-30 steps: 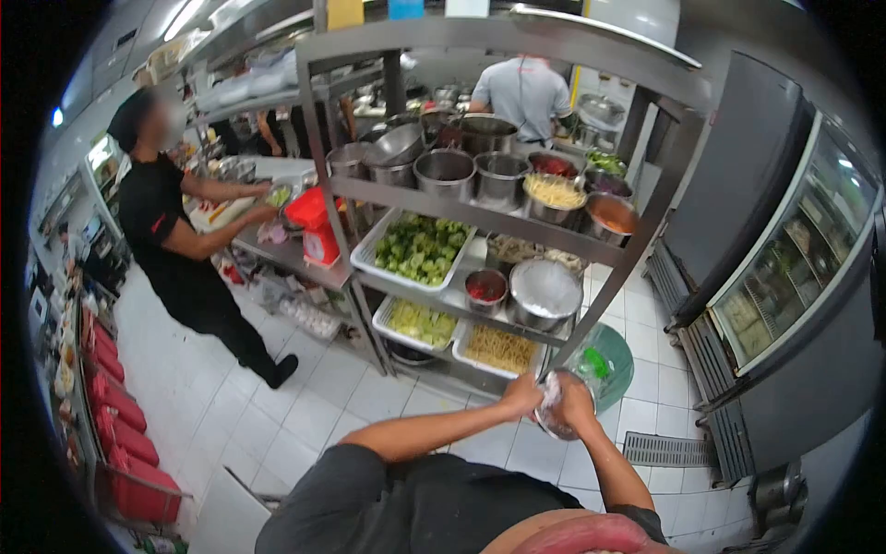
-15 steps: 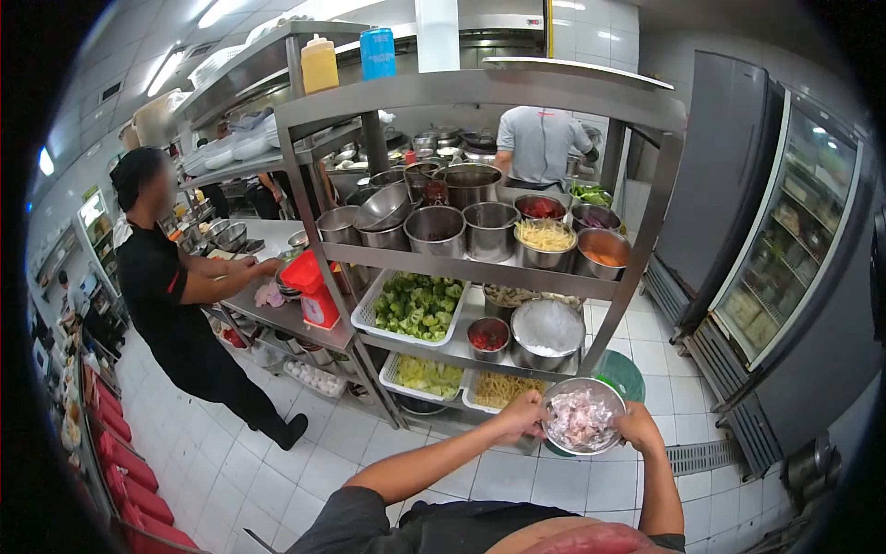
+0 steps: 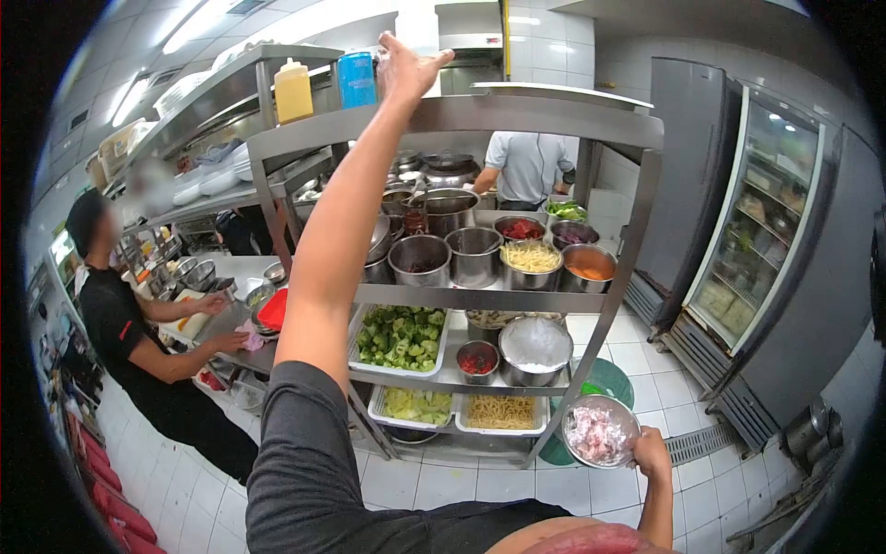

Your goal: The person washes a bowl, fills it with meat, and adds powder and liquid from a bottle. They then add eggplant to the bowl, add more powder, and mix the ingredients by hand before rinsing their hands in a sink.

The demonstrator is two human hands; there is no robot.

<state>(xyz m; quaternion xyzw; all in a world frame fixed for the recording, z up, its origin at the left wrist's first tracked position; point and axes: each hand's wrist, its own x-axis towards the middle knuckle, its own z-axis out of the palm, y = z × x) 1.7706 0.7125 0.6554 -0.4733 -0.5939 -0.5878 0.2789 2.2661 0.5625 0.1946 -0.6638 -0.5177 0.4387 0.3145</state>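
My right hand [image 3: 652,452] grips the rim of a metal bowl [image 3: 631,420] that holds pale pink pieces, perhaps raw meat. The bowl hangs low, in front of the rack's right post. High above, my left hand [image 3: 406,70] is open with thumb and fingers spread, at the top shelf of the steel rack [image 3: 517,113]. A white cylindrical container [image 3: 420,32] stands right behind its fingers, partly covered by them. Left of that hand are a blue can [image 3: 356,80] and a yellow squeeze bottle [image 3: 293,92].
Steel pots [image 3: 420,263] of ingredients fill the middle shelf. Below are a basket of green vegetables [image 3: 401,338], a basket of noodles [image 3: 500,413] and a pot with a white top [image 3: 535,346]. A co-worker [image 3: 138,342] works at the left counter; another person [image 3: 528,166] stands behind the rack. A glass-door fridge [image 3: 757,231] stands right.
My left hand has let go of the bowl and risen to the top shelf. My right hand alone now holds the bowl, slightly further right. The left co-worker leans lower.
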